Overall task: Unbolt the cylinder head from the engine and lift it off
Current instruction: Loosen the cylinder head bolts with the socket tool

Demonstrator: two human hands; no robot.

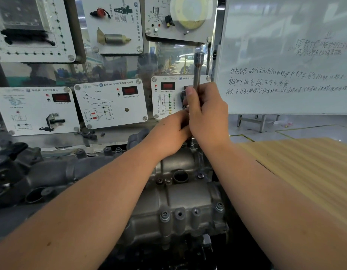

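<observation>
Nearest, the cylinder head (180, 193) sits bolted on the engine; at its far end the right hand (206, 115) grips an upright socket extension bar (197, 75), the left hand (168, 131) curled around its base.

Both forearms (102, 201) bare, no sleeves; seemingly no gloves.

You have 2 hands, left (168, 133) and right (206, 115), on 1 socket bar (197, 71); 1 cylinder head (180, 201) below them; 1 whiteboard (285, 55) to their right.
</observation>
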